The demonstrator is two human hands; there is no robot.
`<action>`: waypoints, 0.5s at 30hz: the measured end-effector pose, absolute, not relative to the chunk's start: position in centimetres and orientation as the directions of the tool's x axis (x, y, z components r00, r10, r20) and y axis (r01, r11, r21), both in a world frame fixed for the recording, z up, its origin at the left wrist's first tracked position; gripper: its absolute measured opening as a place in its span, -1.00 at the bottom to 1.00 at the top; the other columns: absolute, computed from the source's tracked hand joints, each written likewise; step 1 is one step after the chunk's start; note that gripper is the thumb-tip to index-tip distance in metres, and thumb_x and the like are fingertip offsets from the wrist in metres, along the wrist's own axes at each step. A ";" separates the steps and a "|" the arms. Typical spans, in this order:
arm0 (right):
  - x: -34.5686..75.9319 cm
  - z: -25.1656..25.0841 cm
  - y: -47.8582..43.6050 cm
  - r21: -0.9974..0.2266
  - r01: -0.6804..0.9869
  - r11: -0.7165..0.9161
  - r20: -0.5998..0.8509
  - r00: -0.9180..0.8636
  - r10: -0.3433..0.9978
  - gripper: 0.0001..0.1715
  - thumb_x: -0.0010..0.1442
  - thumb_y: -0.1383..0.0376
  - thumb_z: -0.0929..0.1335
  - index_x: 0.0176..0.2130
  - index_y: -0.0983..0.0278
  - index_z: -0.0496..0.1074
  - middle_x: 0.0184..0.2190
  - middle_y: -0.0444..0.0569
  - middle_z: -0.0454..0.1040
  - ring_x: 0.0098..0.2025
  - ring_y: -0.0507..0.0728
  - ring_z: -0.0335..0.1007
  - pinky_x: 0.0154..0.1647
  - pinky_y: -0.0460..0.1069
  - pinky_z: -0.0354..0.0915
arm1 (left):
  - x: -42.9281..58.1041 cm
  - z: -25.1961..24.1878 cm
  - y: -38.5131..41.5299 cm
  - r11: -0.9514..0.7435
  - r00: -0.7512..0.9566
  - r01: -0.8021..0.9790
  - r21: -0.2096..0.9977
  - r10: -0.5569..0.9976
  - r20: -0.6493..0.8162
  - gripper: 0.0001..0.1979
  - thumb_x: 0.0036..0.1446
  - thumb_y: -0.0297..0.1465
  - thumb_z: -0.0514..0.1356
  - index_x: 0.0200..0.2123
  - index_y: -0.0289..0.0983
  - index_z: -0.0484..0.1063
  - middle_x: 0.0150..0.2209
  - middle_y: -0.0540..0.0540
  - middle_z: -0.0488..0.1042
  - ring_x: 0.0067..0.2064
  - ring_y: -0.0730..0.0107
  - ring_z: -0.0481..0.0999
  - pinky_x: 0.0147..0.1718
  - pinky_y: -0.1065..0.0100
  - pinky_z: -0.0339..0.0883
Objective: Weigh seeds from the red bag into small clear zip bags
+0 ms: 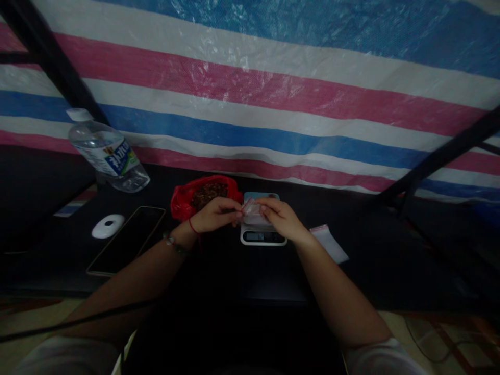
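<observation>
Both hands meet over a small white digital scale (263, 236) on the dark table. Between them is a clear zip-lock bag (252, 211) with a red strip along its top. My left hand (219, 212) pinches the bag at its left edge. With thumb and fingers, my right hand (282, 216) grips its right side. What the bag contains, if anything, I cannot make out. Just behind my left hand sits an open red plastic bag (182, 200) filled with small brown pieces (209, 194). Beside my right wrist lie flat zip-lock bags (329, 244), perhaps a stack.
A large clear plastic bottle (111, 156) stands at the back left. Near my left forearm lie a dark phone (128, 239) and a white rounded device (108, 226). A striped plastic sheet (250, 78) hangs behind the table, with dark metal bars (437, 156) at the sides.
</observation>
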State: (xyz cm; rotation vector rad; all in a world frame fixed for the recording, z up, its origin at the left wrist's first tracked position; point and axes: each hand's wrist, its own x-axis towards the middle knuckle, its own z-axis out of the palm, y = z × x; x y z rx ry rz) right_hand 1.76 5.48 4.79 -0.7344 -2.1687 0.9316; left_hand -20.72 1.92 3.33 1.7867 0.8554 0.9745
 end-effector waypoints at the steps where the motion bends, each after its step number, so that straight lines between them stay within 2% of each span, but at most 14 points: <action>1: 1.9 4.5 5.3 -0.774 0.234 0.588 0.351 -0.615 0.706 -0.64 0.22 0.37 0.21 -0.08 0.22 0.49 -0.20 -0.04 0.55 -0.22 0.10 0.47 -0.16 0.03 0.34 | -20.7 3.4 1.9 -0.332 0.450 0.122 0.936 0.859 0.246 -0.71 0.13 -0.21 0.21 -0.38 -0.37 0.49 -0.53 -0.03 0.46 -0.51 0.53 0.40 -0.51 0.50 0.30; 6: 1.9 3.3 4.5 -0.737 0.252 0.627 0.358 -0.642 0.678 -0.64 0.20 0.41 0.21 -0.12 0.22 0.50 -0.21 -0.04 0.57 -0.22 0.10 0.49 -0.14 0.03 0.36 | -20.5 3.8 1.6 -0.260 0.527 0.122 0.958 0.835 0.160 -0.72 0.08 -0.23 0.25 -0.41 -0.37 0.48 -0.57 -0.01 0.43 -0.56 0.55 0.38 -0.55 0.52 0.27; 9: 1.5 3.0 3.9 -0.658 0.251 0.710 0.462 -0.610 0.644 -0.69 0.20 0.39 0.23 -0.13 0.22 0.48 -0.22 -0.02 0.55 -0.22 0.10 0.46 -0.15 0.03 0.36 | -20.3 3.7 1.6 -0.257 0.560 0.154 0.954 0.818 0.131 -0.70 0.07 -0.22 0.25 -0.48 -0.37 0.46 -0.62 0.00 0.41 -0.57 0.56 0.37 -0.57 0.54 0.24; 11: 1.3 2.9 3.6 -0.573 0.314 0.757 0.615 -0.446 0.651 -0.75 0.17 0.35 0.27 -0.15 0.24 0.46 -0.21 0.03 0.51 -0.16 0.15 0.42 -0.10 0.09 0.34 | -20.3 3.5 1.7 -0.251 0.509 0.150 0.956 0.849 0.143 -0.69 0.06 -0.20 0.26 -0.49 -0.37 0.45 -0.63 0.01 0.40 -0.59 0.56 0.36 -0.59 0.54 0.23; 13: 1.2 2.9 3.2 -0.513 0.381 0.769 0.732 -0.274 0.624 -0.85 0.14 0.33 0.30 -0.25 0.24 0.44 -0.29 0.03 0.47 -0.17 0.18 0.38 -0.10 0.12 0.33 | -20.3 3.3 1.9 -0.258 0.381 0.139 0.956 0.905 0.188 -0.69 0.05 -0.18 0.26 -0.47 -0.36 0.44 -0.63 0.02 0.41 -0.60 0.56 0.37 -0.60 0.53 0.24; 15: 1.0 2.8 2.8 -0.515 0.384 0.767 0.734 -0.264 0.625 -0.92 0.15 0.32 0.31 -0.31 0.23 0.43 -0.38 -0.02 0.45 -0.27 0.14 0.38 -0.17 0.08 0.35 | -20.2 3.2 1.9 -0.300 0.247 0.147 0.943 0.934 0.258 -0.70 0.07 -0.19 0.25 -0.46 -0.35 0.43 -0.60 0.01 0.44 -0.58 0.53 0.40 -0.59 0.52 0.27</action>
